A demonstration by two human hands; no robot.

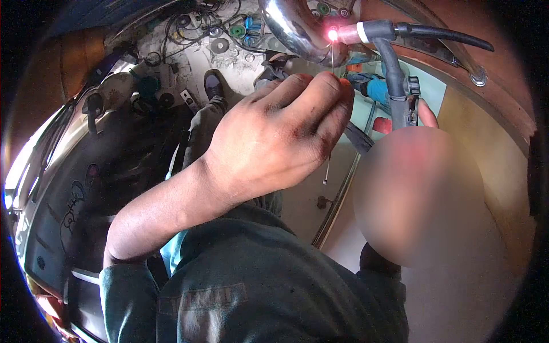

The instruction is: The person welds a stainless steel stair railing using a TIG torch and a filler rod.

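My left hand is closed with its back toward me, pinching a thin filler rod. The rod's upper end reaches the bright arc; its lower end sticks out below my palm. On the right, my right hand is wrapped round the handle of a TIG welding torch. A blurred patch hides most of that hand, though one finger shows beside the handle. The torch's pinkish nozzle points left at a glowing spot on a shiny curved metal pipe. My left fingertips are just below the pipe.
Cables, discs and a green roll lie on the dirty floor at the back. A shoe rests nearby. Left of my arm is a large dark panel. A brown curved edge rises at right, near the torch's cable.
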